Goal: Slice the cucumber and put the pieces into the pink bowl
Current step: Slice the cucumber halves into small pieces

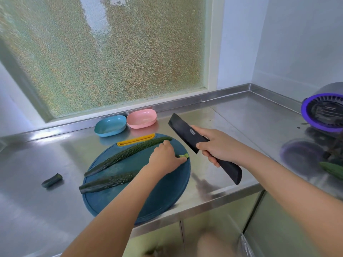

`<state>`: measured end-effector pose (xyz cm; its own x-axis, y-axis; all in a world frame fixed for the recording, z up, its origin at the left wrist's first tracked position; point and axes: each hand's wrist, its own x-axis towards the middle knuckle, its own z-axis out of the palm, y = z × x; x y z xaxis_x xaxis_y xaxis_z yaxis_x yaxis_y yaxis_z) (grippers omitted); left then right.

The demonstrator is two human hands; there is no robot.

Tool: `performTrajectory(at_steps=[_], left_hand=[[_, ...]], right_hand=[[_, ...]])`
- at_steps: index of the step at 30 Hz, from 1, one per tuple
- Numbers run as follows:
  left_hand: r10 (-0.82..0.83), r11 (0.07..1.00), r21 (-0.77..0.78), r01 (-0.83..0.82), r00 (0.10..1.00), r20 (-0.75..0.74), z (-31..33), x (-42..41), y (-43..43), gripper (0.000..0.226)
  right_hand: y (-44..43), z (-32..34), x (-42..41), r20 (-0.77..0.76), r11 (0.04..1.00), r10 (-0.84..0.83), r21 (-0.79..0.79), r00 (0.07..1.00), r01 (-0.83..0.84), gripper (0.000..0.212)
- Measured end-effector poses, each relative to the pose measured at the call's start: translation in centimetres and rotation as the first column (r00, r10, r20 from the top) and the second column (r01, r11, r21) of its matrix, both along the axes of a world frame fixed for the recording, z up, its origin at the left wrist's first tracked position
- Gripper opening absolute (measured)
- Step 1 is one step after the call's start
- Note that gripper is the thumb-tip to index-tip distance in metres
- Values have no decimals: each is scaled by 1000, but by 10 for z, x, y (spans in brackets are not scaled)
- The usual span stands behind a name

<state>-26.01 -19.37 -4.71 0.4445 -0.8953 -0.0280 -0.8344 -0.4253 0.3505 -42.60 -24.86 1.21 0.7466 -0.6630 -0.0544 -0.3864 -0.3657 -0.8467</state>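
Note:
Two long cucumber halves lie flat side down on a round dark-blue cutting board [167, 197]: the far half [128, 154] and the near half [109, 182]. My left hand [165, 158] rests on the board at the right ends of the halves, and its fingertips pinch a small pale-green cucumber piece [184, 156] at the board's right edge. Just right of the board, my right hand [217, 147] holds a black cleaver [187, 135] in the air, blade pointing up and to the left. An empty pink bowl [142, 118] stands behind the board.
A blue bowl [110, 125] sits left of the pink one. A cut cucumber end [52, 180] lies on the steel counter [250, 119] left of the board. At the far right are a purple colander [323, 112] and another cucumber [332, 168]. The counter's front edge runs below the board.

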Motion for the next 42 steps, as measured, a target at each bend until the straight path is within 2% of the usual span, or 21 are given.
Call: performTrajectory(at_steps=[5,10,12,15,17,20,24,28,31,32,33,35,37,39,42], left_hand=[[149,988,52,-147,989,-25,1,-4,-13,74],[229,973,44,-225,960,-162,11,10,-22,70],[216,976,54,-210,962,-165,12,14,-23,79],[180,981,102,-166,973,-147,9,9,-22,106],[142,981,147,-129,986,-82,10,2,-23,109],[97,972,218,-92,995,-12,14,0,-29,99],[136,968,223,-119,989,-62,18,13,-31,66],[201,974,124,-187,973,-115,26,35,-16,23],[259,960,-83,-269,959,-115,33,46,1,7],[297,928,-215,-305,952,-69,33,48,8,13],[322,891,-330,-311,947,-23,34,46,15,27],[248,881,-442,-171,961,123,35,40,28,48],[28,942,-328,75,954,298,35,33,37,68],[-190,953,-169,253,928,321,30,28,40,81],[-328,924,-108,367,905,270,17,31,39,78]], right_hand=[[-2,-2,2,18,1000,13,10,1000,-13,64],[-2,-2,2,31,1000,22,20,999,-23,64],[-4,-1,1,31,1000,18,19,999,-19,64],[-6,1,-1,26,1000,9,10,1000,-9,65],[-7,2,-2,17,1000,3,6,1000,-3,65],[-6,2,-1,1,1000,12,0,1000,-12,64],[-5,2,-2,-13,1000,26,-13,1000,-26,63],[-5,3,-3,-92,991,67,-113,993,-77,62],[-3,2,-1,-320,905,-5,-404,947,-132,54],[-3,2,1,-385,841,-64,-518,921,-158,50],[-3,0,4,-423,768,-124,-614,898,-183,41],[-4,-3,9,-445,659,-198,-720,873,-218,19],[-2,-2,13,-469,610,-211,-749,858,-259,18],[3,2,17,-493,572,-201,-761,846,-307,23],[12,8,19,-533,555,-180,-749,827,-362,25]])
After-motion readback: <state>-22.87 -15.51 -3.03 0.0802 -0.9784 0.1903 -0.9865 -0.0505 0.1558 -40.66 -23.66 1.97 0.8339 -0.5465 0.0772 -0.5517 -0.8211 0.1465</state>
